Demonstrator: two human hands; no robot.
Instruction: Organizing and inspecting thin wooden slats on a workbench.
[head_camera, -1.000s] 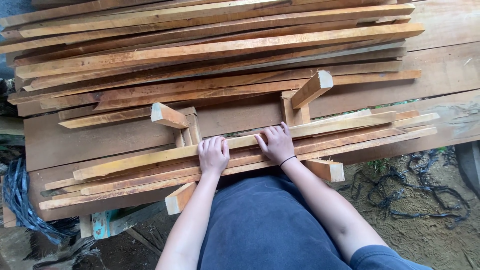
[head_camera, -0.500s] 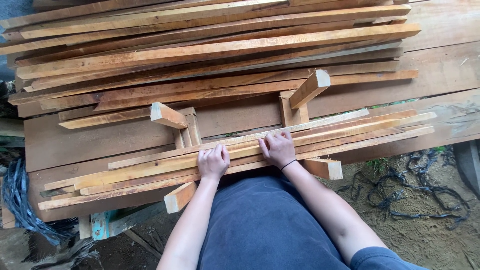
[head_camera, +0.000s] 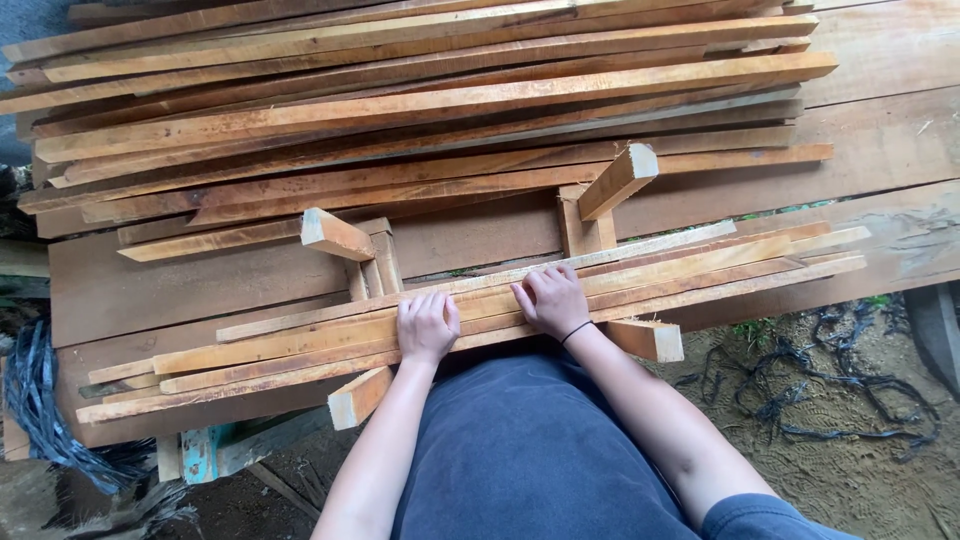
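at the near edge of the workbench (head_camera: 180, 290), a low bundle of thin wooden slats (head_camera: 700, 262) lies lengthwise across two short cross blocks, one block end (head_camera: 352, 398) jutting out below the left forearm and another (head_camera: 655, 341) beside the right wrist. both hands rest on top of this bundle near its middle, side by side but not touching each other: the left hand (head_camera: 426, 327) lies on the upper slats just right of a small upright wooden stop (head_camera: 335, 233), and the right hand (head_camera: 552, 298) sits a little farther up and to the right, just below a second angled stop (head_camera: 617, 181). behind the stops, well apart from the hands, a larger stack of long planks (head_camera: 420, 110) fills the far side of the bench. compared with a second ago, the top slat has slid leftward and settled in among the others, so the pale strip that ran out past the right end now lies flatter in the bundle, and both hands have shifted slightly with it. the left hand is curled loosely, fingers bent down over the slats' far edge, pressing rather than clasping. the right hand lies flatter, fingers spread and stretched along the top slat, palm down; a dark band circles its wrist.
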